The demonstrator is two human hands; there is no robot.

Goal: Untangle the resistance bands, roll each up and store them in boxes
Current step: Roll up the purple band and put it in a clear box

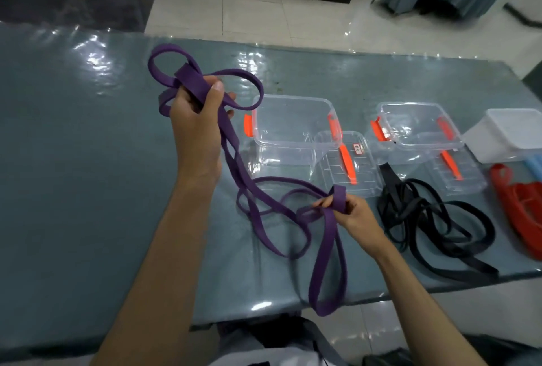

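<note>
- While the purple resistance band (pixel 265 204) sprawls between the table (pixel 88 160) and your raised left hand (pixel 196 119), keep that hand high so the loops hang free.
- Your left hand's fingers curl round a bunch of strands; ease one out, rather than pulling the knot tight.
- Your right hand (pixel 349 210) pinches a folded loop low near the clear boxes (pixel 293 128); feed it back through.
- The red band (pixel 516 204) runs off-frame, and the black band (pixel 434 219) is too tangled to trace.
</note>
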